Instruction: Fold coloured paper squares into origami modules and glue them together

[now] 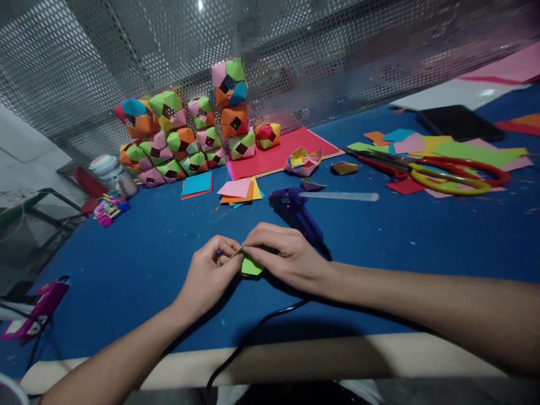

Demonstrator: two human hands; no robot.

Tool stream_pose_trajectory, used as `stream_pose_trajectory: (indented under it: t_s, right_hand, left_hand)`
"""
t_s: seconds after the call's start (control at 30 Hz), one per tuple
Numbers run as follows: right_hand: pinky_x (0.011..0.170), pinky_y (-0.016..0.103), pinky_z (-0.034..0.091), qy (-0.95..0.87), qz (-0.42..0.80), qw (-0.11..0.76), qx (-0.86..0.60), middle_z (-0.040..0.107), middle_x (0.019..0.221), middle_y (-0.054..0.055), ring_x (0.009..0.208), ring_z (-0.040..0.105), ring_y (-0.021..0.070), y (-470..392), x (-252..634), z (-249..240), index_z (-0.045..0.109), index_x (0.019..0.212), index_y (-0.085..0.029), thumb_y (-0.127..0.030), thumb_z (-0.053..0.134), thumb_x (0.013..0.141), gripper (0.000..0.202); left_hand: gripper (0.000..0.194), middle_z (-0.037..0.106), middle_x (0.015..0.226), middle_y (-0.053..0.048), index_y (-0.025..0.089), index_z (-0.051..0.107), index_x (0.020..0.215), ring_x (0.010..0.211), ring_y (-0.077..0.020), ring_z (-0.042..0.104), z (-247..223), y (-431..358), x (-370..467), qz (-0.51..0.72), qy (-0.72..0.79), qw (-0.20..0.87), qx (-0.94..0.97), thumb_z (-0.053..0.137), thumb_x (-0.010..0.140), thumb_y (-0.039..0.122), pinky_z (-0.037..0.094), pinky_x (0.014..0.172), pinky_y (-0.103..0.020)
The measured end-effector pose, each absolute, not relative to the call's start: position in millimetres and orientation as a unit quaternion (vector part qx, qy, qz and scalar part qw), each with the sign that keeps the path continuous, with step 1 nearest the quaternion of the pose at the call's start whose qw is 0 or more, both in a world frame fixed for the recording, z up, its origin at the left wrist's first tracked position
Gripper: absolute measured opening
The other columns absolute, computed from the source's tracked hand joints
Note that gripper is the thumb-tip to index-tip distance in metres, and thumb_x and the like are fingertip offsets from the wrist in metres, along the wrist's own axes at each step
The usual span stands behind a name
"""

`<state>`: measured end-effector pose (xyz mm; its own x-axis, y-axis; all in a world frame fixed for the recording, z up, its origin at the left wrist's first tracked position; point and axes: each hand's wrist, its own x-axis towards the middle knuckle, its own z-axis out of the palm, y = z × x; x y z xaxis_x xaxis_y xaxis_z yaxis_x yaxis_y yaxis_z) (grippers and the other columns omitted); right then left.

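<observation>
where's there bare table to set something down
Open blue table lies left, between the magenta item and the left hand, and right, between the scissors and the right forearm. It's crowded behind: paper balls at back left, scraps under the scissors at back right. The glue gun sits close beyond the right hand.

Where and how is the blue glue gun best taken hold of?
Probably by the glue gun's handle, coming from the near side: it slants nearward, just beyond the right hand, clear of the glue stick jutting rightward.
</observation>
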<state>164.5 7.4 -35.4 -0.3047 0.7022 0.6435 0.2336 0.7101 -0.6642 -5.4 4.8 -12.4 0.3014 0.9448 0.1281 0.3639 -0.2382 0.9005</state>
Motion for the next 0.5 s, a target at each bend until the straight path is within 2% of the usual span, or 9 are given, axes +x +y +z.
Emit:
stream_pose_trajectory:
  t_s: [0.17,0.23,0.37,0.5]
  right_hand:
    - [0.072,0.027,0.044,-0.757,0.254,0.502,-0.332,0.059,0.087,0.004,0.081,0.055,0.0136,6.4,166.2,-31.9,0.057,0.093,-0.017,-0.020,0.048,0.088,0.010]
    - [0.070,0.027,0.045,-0.731,0.273,0.499,-0.376,0.059,0.090,0.004,0.080,0.055,0.0140,6.6,165.3,-30.7,0.053,0.098,-0.017,-0.025,0.051,0.086,0.015]
    - [0.057,0.023,0.041,-0.720,0.296,0.478,-0.407,0.053,0.070,-0.002,0.061,0.050,0.0107,8.0,160.6,-32.3,0.050,0.083,-0.017,-0.020,0.054,0.082,0.005]
    - [0.058,0.023,0.039,-0.726,0.260,0.512,-0.379,0.052,0.070,-0.001,0.063,0.049,0.0102,8.9,157.8,-36.1,0.048,0.076,-0.018,-0.010,0.049,0.080,0.009]
  left_hand:
    - [0.020,0.061,0.078,0.000,0.016,0.047,0.065,0.064,-0.0091,0.056,-9.8,5.6,-5.4,0.385,0.481,0.425,0.663,0.061,0.076,0.024,0.043,0.057,-0.021]
    - [0.019,0.061,0.078,0.000,0.016,0.046,0.066,0.065,-0.0095,0.058,-10.2,7.9,-5.6,0.421,0.494,0.419,0.635,0.062,0.075,0.023,0.044,0.059,-0.021]
    - [0.017,0.059,0.080,0.002,0.017,0.046,0.072,0.066,-0.0085,0.058,-12.3,10.9,-2.9,0.462,0.501,0.434,0.589,0.063,0.072,0.020,0.047,0.062,-0.020]
    - [0.020,0.055,0.071,0.005,0.018,0.045,0.077,0.060,-0.0110,0.061,-12.5,6.6,3.1,0.415,0.506,0.510,0.558,0.064,0.072,0.022,0.051,0.061,-0.026]
